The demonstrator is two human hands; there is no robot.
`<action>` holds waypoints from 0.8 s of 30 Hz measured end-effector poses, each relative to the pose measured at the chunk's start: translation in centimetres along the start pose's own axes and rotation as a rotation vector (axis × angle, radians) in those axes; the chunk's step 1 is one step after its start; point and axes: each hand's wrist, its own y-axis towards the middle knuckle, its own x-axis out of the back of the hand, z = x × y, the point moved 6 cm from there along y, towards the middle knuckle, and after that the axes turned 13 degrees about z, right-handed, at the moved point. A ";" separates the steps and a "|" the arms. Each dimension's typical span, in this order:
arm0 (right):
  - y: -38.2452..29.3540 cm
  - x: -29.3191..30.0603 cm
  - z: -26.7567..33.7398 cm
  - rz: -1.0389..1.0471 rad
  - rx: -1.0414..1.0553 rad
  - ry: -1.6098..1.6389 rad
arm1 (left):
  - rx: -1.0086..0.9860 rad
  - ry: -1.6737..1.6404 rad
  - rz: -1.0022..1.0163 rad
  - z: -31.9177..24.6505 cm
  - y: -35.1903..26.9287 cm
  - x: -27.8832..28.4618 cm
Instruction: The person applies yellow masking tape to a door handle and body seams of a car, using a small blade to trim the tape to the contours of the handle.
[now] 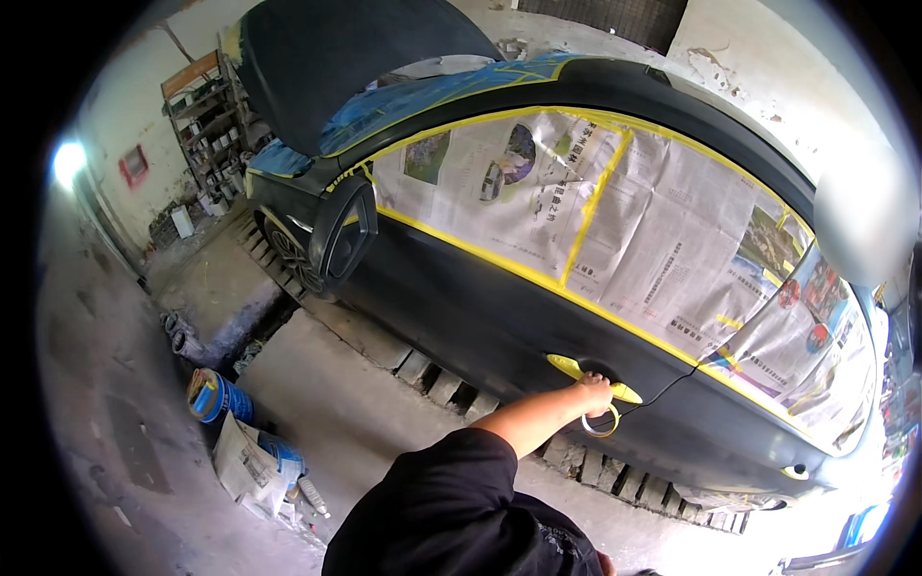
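My left hand (596, 393) is at the car's front door handle (564, 365), which is covered in yellow masking tape. Its fingers are closed and hide the middle of the handle. A roll of yellow masking tape (614, 423) hangs at the lower side of this hand, held against the dark door panel (461, 302). Only a sliver of skin, perhaps my right hand (606, 564), shows at the bottom edge beside my black shirt, its fingers out of sight. Above the handle, newspaper (663, 216) covers the side windows, edged with yellow tape (595, 209).
The wing mirror (344, 234) juts out ahead of the door, and the bonnet (360, 65) stands raised. A floor grating (446, 389) runs beneath the car. Blue buckets (229, 397) and crumpled paper (248, 461) sit on the floor to the left. Shelves (209, 126) hold several cans.
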 end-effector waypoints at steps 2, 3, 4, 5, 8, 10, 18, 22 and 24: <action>-0.3 -0.5 -1.0 0.013 0.029 -0.004 | -0.004 0.011 -0.021 0.2 -1.0 -0.7; 0.0 -0.8 -1.3 0.014 0.045 -0.004 | -0.010 0.018 -0.036 0.1 -1.4 -0.5; 0.0 -1.0 -1.8 0.014 0.059 -0.003 | -0.016 0.001 -0.063 -0.1 -2.1 -0.5; -0.1 -1.3 -2.2 0.017 0.071 -0.003 | -0.026 -0.011 -0.099 -0.1 -2.9 -0.5; 0.2 -1.5 -3.8 -0.011 0.119 0.006 | -0.145 -0.011 -0.140 -2.2 -4.3 0.1; 0.5 -1.2 -4.6 -0.028 0.159 -0.007 | -0.237 -0.256 -0.133 -1.6 -4.9 -0.8; -2.2 -0.8 -1.8 -0.104 0.008 0.039 | -0.275 -0.637 0.093 0.8 -9.7 -9.0; -2.8 -0.4 -5.0 -0.328 0.084 0.025 | -0.193 -1.135 0.349 -5.5 -11.6 -12.8; -3.0 -0.4 -5.9 -0.382 0.295 0.123 | -0.245 -1.115 0.481 -9.5 -12.5 -13.3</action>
